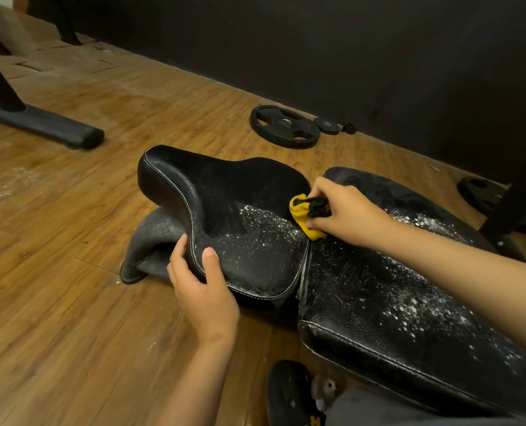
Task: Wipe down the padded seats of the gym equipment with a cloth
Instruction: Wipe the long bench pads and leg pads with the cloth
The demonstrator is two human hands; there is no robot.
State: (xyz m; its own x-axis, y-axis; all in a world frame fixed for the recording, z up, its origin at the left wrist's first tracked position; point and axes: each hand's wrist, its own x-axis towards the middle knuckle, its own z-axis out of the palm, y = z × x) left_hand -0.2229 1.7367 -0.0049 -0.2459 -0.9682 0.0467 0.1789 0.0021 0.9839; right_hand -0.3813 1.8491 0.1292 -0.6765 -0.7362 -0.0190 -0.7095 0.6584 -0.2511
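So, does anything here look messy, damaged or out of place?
Yes. White specks, perhaps foam or powder, are spattered over the black seat pad and the longer pad beside it, with more on the wooden floor at far left. The right hand holds a yellow cloth at the seat's edge; most specks are unwiped.
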